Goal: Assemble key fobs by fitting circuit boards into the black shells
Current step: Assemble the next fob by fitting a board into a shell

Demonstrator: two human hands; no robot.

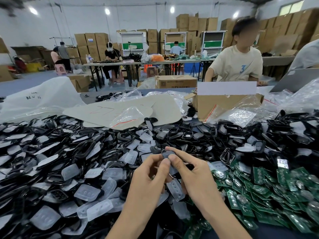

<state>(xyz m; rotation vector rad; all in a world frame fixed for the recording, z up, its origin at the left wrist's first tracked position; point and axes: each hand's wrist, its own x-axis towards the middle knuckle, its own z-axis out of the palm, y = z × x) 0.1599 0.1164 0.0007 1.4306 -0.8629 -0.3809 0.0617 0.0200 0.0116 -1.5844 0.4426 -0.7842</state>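
Both my hands meet over the middle of the table and hold one black key fob shell (167, 154) between them. My left hand (148, 175) pinches its near end with thumb and fingers. My right hand (191, 171) grips it from the right, thumb on top. A big heap of black shells (82, 149) mixed with translucent rubber button pads (88, 192) covers the left and centre. Green circuit boards (269, 190) with round metal contacts lie piled at the right. Whether a board sits inside the held shell is hidden by my fingers.
An open cardboard box (224, 104) and clear plastic bags (241, 116) stand behind the heap, with a flat grey cardboard sheet (120, 109) to its left. A person in a cream shirt (238, 64) sits across the table at the right. Other workers and stacked cartons fill the background.
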